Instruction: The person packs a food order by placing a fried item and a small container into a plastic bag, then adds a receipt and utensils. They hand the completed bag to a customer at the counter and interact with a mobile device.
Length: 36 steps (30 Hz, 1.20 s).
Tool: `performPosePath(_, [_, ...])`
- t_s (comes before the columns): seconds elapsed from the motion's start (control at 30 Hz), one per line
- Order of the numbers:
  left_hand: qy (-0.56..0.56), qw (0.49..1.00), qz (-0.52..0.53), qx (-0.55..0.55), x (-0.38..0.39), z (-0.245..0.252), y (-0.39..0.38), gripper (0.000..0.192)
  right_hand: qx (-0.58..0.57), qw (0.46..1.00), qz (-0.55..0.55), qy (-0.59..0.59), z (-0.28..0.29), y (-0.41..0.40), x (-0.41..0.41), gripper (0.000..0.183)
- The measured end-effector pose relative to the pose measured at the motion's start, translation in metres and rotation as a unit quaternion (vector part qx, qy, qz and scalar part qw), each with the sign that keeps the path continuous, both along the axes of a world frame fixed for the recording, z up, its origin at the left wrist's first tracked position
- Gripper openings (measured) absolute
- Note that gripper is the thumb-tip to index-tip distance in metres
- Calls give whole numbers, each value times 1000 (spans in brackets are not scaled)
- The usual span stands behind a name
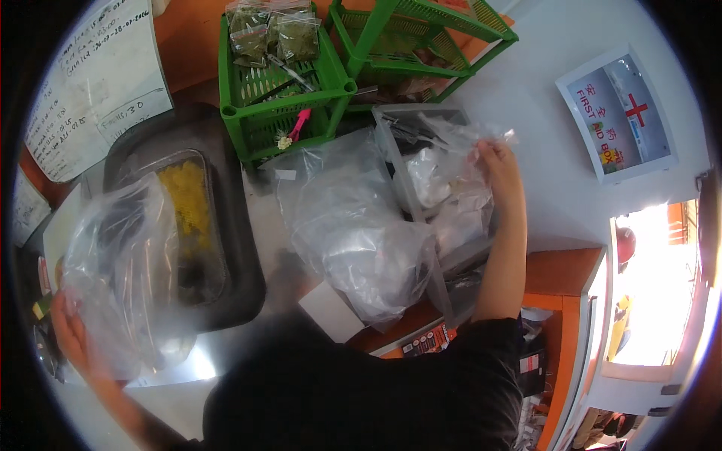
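Note:
On the left, my left hand grips the outer side of a large clear plastic bag, slightly blurred. That bag covers part of a black tray, where yellow loose material shows in a rectangular mesh-like insert. My right hand pinches thin clear plastic above a grey plastic bin. White and clear plastic packages fill the bin below it. Between my hands lies another big clear plastic bag, whose contents are hard to make out.
Green plastic baskets stand at the back, one with small zip bags of dried green herb, pens and a pink-handled brush. Handwritten sheets hang at left. A first aid box is on the right wall. A white card box sits near me.

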<state>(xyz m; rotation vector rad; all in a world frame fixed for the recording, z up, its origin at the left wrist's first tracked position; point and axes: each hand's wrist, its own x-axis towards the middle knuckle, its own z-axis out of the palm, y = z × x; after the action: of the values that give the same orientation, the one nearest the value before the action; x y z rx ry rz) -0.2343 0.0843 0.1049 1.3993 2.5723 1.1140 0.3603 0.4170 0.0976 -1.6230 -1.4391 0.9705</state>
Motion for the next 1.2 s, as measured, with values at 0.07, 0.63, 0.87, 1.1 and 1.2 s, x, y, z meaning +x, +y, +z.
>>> performPosePath(0.07, [2, 999, -30, -13, -8, 1, -8, 38, 25, 1000, -6, 9, -3, 1, -3, 30])
performPosePath(0.63, [73, 994, -33, -74, 7, -7, 5, 33, 119, 991, 36, -39, -42, 30, 114, 34])
performPosePath(0.87, [309, 941, -137, -23, 27, 14, 23, 27, 133, 978, -43, 152, -15, -5, 20, 53])
performPosePath(1.1, [223, 950, -131, 175, 32, 24, 17, 37, 169, 950, 91, 246, 36, -27, -57, 64])
performPosePath(1.2, [183, 932, -216, 228, 8, 22, -3, 37, 149, 941, 171, 250, 56, -35, -87, 58])
